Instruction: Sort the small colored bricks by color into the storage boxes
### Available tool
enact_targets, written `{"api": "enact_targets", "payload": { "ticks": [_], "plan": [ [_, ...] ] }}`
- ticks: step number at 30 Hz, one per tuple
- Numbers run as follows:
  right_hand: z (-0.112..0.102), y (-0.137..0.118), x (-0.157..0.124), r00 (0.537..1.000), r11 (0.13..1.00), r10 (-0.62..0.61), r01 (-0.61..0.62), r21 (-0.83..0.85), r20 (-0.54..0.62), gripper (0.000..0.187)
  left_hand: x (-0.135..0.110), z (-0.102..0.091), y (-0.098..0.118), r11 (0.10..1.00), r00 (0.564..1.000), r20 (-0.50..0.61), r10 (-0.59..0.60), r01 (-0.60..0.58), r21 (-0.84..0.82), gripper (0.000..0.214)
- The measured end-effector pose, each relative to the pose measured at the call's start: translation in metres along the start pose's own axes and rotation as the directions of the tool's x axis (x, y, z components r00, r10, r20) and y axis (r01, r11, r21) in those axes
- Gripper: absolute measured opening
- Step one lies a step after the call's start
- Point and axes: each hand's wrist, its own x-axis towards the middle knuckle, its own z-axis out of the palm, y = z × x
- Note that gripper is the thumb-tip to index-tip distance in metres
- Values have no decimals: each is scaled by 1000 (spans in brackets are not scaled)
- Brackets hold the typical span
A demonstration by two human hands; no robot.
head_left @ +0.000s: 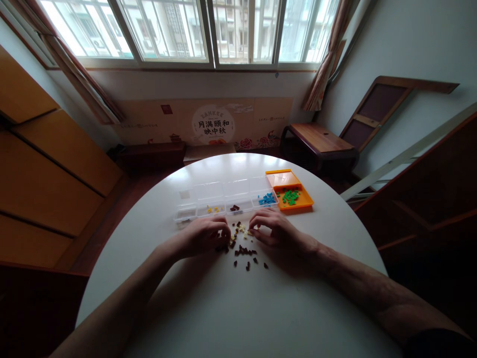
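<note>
Round white bench (238, 308) fills the view. At 12 o'clock from the hands lies a clear compartment box (223, 196), and an orange tray (298, 203) sits against its end at 1 o'clock, holding green pieces (290, 197). The left hand (203, 236) works at 9 o'clock of the loose brown and cream pieces (242, 246) and the right hand (274, 229) at 3 o'clock. Both sets of fingers are curled, tips close, but I cannot tell whether either nips a piece. Best judged: take 1 piece per pinch, wrists resting.
</note>
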Motion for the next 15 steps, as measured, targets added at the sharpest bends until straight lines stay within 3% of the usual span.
{"api": "enact_targets", "payload": {
  "ticks": [4,7,11,13,15],
  "plan": [
    [0,0,0,1000,1000,-4,4,-6,-4,5,-1,1,-4,1000,1000,-23,-14,15,24,21],
    [0,0,-1,1000,1000,-2,2,0,-1,5,-2,-3,-8,996,985,-161,-58,67,55,20],
    [0,0,0,1000,1000,-8,8,5,1,6,-2,-11,-12,963,891,-430,-147,228,141,23],
    [0,-1,0,1000,1000,-7,7,7,-1,6,-2,-13,-13,931,850,-497,-176,308,196,22],
    [-1,-3,1,1000,1000,3,-3,8,-3,6,-1,-11,-14,909,836,-520,-175,340,240,21]
  ]
}}
